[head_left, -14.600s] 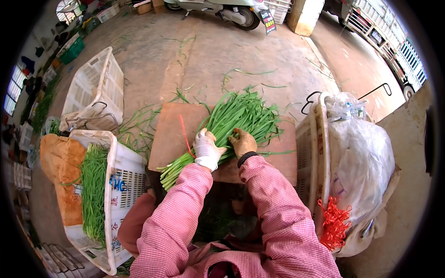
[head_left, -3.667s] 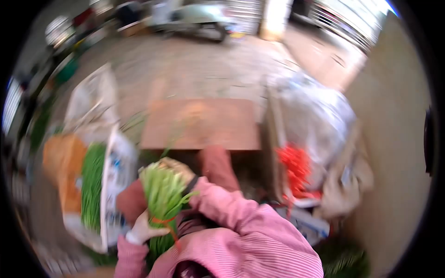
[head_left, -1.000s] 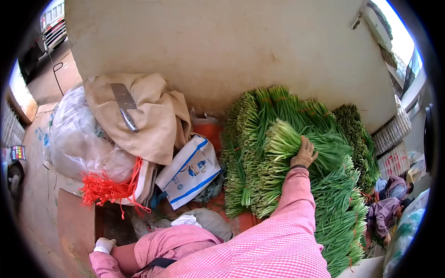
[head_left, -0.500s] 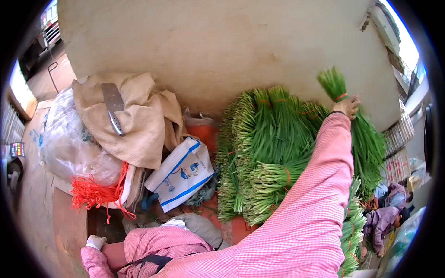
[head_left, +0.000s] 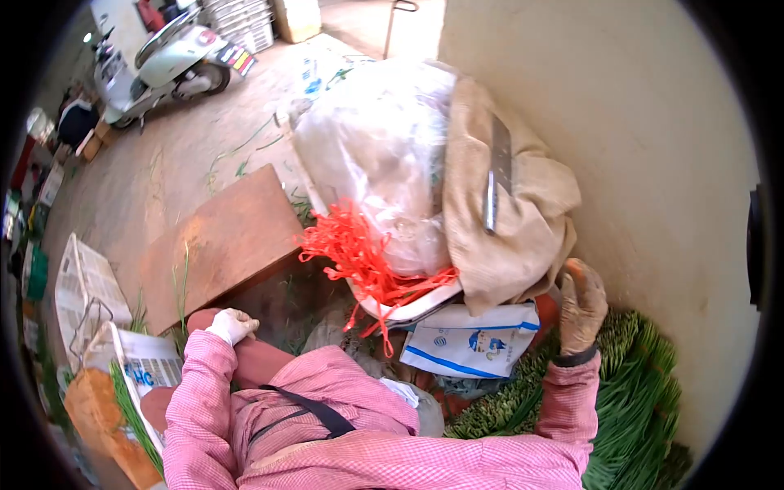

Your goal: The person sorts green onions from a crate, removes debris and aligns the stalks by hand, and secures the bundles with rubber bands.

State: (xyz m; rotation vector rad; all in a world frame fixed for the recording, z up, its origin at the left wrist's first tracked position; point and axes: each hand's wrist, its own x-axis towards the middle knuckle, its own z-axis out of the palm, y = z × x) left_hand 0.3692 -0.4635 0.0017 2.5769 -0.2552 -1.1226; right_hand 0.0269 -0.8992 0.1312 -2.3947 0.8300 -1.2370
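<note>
My right hand (head_left: 583, 306), in a soiled glove, is raised between the brown cloth (head_left: 510, 237) and the piled green bundles (head_left: 641, 400), with nothing in it and its fingers apart. My left hand (head_left: 234, 325), in a white glove, rests curled on my knee beside the brown board (head_left: 224, 245); whether anything is inside its fingers is hidden. A knife (head_left: 496, 184) lies on the cloth. Red ties (head_left: 351, 249) hang over the rim of a white crate that holds clear plastic (head_left: 376, 139).
A white and blue bag (head_left: 469, 341) lies below the crate. At the lower left are white crates (head_left: 90, 286) and an orange cloth (head_left: 110, 416). A scooter (head_left: 175, 69) stands at the upper left, and a wall (head_left: 645, 163) rises on the right.
The view has swung left. My right hand has let go of the tied green bundle and come back from the far side of the pile. My left hand has stayed on the knee.
</note>
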